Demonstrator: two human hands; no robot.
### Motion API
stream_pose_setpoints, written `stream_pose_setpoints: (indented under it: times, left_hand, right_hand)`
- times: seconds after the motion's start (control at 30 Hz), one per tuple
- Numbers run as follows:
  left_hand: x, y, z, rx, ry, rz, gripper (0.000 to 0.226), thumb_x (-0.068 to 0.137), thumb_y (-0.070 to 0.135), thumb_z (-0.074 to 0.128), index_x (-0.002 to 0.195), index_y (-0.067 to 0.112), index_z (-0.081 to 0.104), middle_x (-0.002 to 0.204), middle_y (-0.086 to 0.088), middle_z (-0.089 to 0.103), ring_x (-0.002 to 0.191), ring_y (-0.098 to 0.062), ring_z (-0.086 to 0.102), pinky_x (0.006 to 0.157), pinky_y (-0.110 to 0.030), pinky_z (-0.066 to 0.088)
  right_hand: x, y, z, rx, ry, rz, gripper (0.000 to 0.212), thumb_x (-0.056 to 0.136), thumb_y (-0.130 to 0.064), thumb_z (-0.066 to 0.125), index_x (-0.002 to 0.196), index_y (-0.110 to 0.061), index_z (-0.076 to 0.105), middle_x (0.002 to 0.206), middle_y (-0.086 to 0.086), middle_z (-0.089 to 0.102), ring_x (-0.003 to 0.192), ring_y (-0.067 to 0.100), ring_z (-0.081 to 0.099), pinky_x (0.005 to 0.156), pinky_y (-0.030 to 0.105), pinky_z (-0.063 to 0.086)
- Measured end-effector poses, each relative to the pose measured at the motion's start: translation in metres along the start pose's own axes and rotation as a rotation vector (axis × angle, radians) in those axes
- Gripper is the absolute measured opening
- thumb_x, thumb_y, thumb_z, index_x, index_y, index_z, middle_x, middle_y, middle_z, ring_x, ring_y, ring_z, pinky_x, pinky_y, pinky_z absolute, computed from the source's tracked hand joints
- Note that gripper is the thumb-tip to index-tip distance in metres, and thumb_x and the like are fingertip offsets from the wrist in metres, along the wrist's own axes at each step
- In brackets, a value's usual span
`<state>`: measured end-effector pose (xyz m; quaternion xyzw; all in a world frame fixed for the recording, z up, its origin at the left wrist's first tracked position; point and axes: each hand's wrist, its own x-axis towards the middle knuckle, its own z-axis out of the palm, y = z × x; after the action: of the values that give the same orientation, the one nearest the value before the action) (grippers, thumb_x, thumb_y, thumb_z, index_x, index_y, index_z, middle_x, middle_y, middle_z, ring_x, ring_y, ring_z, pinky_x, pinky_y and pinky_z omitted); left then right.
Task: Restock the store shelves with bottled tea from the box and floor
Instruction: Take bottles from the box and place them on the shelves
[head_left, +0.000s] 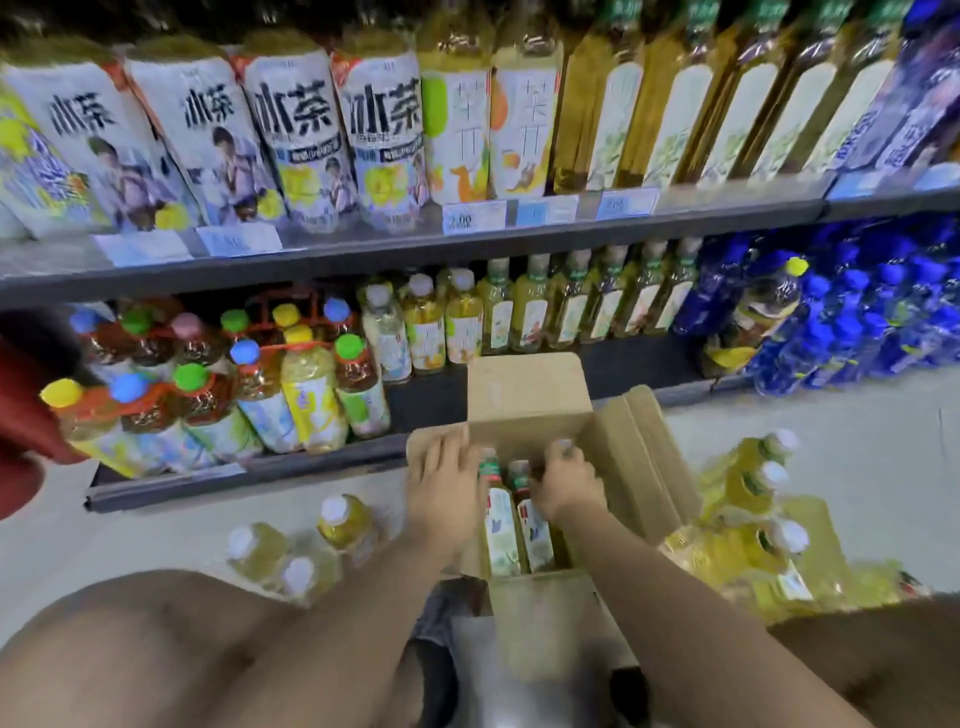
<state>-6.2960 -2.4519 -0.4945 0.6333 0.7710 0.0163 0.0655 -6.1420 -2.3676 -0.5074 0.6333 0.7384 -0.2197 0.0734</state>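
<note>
1. A store aisle: the lower shelf (524, 410) is lined with tea but has a bare dark gap at its front. The open box (524, 395) stands on the pale floor (841, 447) right against that gap. Its flaps are folded outward, I'd judge so bottles can lift straight up and travel only a short way.
2. My right hand (567, 483) is clenched around the top of a far bottle (565, 446) at the box's right side; its pale cap peeks above the knuckles.
3. My left hand (445, 486) lies nearly flat over the box's left rim, fingers relaxed, grasping nothing. I read it as steadying the cardboard.
4. Between the hands, 2 bottles (501, 530) stand upright inside the box, side by side.
5. Further out, loose bottles (340, 519) sit on the floor left of the box, and a wrapped pack (748, 499) lies to its right, none of them shelved yet.
</note>
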Motion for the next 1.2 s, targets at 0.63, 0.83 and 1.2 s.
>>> stream_pose_setpoints:
  times: [0.63,0.83,1.2]
  left_hand:
    - [0.003,0.000,0.031,-0.072,0.054,0.009,0.044,0.103,0.032,0.033,0.144,0.019,0.043,0.163,-0.010,0.017,0.149,-0.029,0.016,0.121,-0.047,0.019]
    - [-0.011,0.029,0.001,-0.151,0.064,0.040,0.061,0.103,0.052,0.023,0.150,0.018,0.040,0.159,-0.004,0.033,0.150,-0.023,0.020,0.123,-0.044,0.014]
    - [-0.023,0.057,-0.066,-0.600,0.196,-0.267,0.087,0.077,0.043,0.076,0.144,0.023,0.023,0.122,-0.005,0.052,0.106,-0.027,0.057,0.076,-0.038,0.053]
  right_hand:
    - [0.050,0.007,0.013,0.371,-0.003,0.247,0.027,0.088,-0.038,0.067,0.097,-0.013,0.064,0.085,0.005,0.066,0.071,0.021,0.063,0.059,0.030,0.052]
    - [0.016,0.002,-0.052,0.640,0.166,0.143,0.037,0.088,-0.041,0.067,0.102,-0.008,0.066,0.088,0.009,0.070,0.079,0.025,0.066,0.064,0.030,0.049]
    - [-0.030,-0.059,-0.121,1.119,0.090,-0.049,0.052,0.081,-0.042,0.076,0.117,-0.006,0.067,0.104,0.009,0.073,0.096,0.028,0.070,0.087,0.050,0.057]
